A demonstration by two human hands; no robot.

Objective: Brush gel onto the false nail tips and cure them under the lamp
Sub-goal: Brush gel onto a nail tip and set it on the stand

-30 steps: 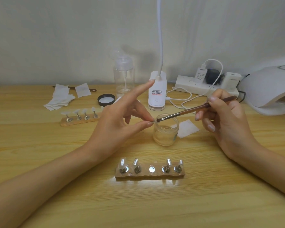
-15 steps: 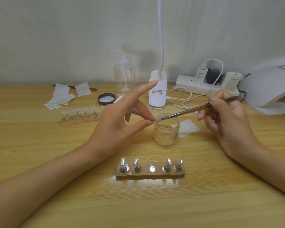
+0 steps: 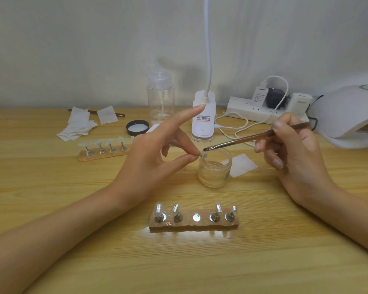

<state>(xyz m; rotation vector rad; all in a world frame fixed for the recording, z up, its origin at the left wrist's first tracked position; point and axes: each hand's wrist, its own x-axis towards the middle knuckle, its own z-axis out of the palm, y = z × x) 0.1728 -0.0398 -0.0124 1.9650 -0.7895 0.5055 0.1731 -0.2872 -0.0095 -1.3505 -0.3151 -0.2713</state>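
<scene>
Above glass jar [image 3: 214, 169] | left hand [image 3: 155, 158] pinched nail tip [image 3: 204, 154], index extended | right hand [image 3: 293, 153] gripped brush [image 3: 253, 138]

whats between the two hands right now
In the head view, the open glass jar stands between them; above its rim the brush meets the nail tip the left hand pinches.

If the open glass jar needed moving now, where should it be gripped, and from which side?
Probably the jar by its side wall, fingers wrapping from the near side. It stands upright, and the brush and the nail tip pinched by the left hand sit over its mouth, blocking a top grasp.
</scene>
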